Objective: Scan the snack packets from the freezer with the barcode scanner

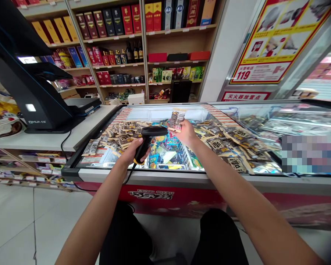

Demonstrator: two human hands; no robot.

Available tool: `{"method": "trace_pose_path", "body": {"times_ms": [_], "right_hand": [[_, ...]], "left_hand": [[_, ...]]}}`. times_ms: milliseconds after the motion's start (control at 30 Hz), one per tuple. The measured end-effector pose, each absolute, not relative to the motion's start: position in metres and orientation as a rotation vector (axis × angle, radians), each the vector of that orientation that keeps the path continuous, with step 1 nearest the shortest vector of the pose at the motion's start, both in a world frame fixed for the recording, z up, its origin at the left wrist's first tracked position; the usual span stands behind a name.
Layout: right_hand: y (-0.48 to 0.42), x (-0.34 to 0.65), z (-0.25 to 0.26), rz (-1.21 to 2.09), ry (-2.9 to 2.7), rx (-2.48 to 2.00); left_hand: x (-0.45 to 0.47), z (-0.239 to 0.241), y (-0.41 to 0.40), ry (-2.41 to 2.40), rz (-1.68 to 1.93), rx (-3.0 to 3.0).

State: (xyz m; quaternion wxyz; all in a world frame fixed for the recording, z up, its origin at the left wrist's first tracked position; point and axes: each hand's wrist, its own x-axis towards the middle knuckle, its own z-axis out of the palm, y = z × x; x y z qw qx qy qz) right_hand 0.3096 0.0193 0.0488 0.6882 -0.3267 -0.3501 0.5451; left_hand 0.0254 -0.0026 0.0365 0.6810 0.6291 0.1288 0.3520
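Note:
My left hand (132, 151) is wrapped round the grip of a black barcode scanner (150, 137), whose head points right, toward a small snack packet (176, 120). My right hand (185, 132) holds that packet upright by its lower edge, above the glass top of a chest freezer (165, 176). Several similar flat snack packets (121, 132) lie spread over the freezer lid on both sides of my hands. A black cable runs down from the scanner's handle over the freezer's front edge.
A black checkout terminal (30, 84) stands on the white counter (44, 140) at the left. Shelves of boxed goods and bottles (132, 48) fill the back wall. A red and yellow poster (276, 40) hangs at the right. My knees show below the freezer's red front.

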Motion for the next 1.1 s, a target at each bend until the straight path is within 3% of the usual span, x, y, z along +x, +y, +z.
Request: {"method": "trace_pose_path", "body": {"times_ms": [533, 733, 833, 1100], "right_hand": [[0.019, 0.307, 0.047, 1.048, -0.986, -1.001], [0.011, 0.31, 0.033, 0.435, -1.514, -1.703], [0.009, 0.305, 0.026, 0.295, -1.725, -1.989], [0.005, 0.279, 0.029, 0.621, -1.918, -1.63]], "left_hand": [[0.025, 0.036, 0.001, 0.312, 0.811, 1.336], [0.023, 0.038, 0.006, 0.323, 1.008, 1.17], [0.022, 0.037, 0.009, 0.329, 1.046, 1.111], [0.023, 0.036, 0.011, 0.291, 1.045, 1.145]]}}
